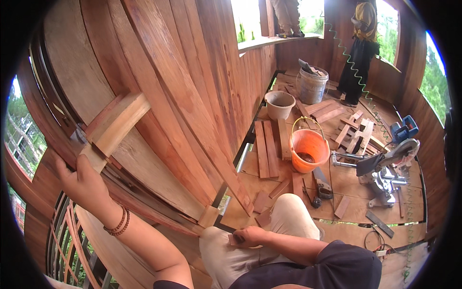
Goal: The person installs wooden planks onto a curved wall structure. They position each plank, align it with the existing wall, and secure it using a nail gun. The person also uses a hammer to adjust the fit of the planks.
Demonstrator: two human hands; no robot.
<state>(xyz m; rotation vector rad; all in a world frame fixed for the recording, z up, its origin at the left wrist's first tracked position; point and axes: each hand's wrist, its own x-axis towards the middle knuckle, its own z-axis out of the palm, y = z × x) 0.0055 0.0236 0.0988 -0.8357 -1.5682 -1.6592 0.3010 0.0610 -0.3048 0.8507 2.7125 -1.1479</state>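
My left hand (85, 183), with a beaded bracelet on its wrist, reaches up to the plank wall on the left. Its thumb and fingers close about the lower end of a short pale wood piece (94, 159). Just above them a grey metal part (78, 135) shows; its kind is unclear. Beside it a thick, pale-edged wood block (121, 123) juts from the wall planks (163, 91). Over my lap, my right hand (251, 237) is closed on a small brown wood offcut (235, 239), mostly covered by the fingers.
An orange bucket (310, 144), a pale bucket (280, 104) and a grey pail (312, 84) stand on the plank floor. Offcuts (358, 132), a handsaw (323, 185) and a mitre saw (382, 168) lie right. A person (363, 48) stands far back; another's legs (287, 17) show at a window.
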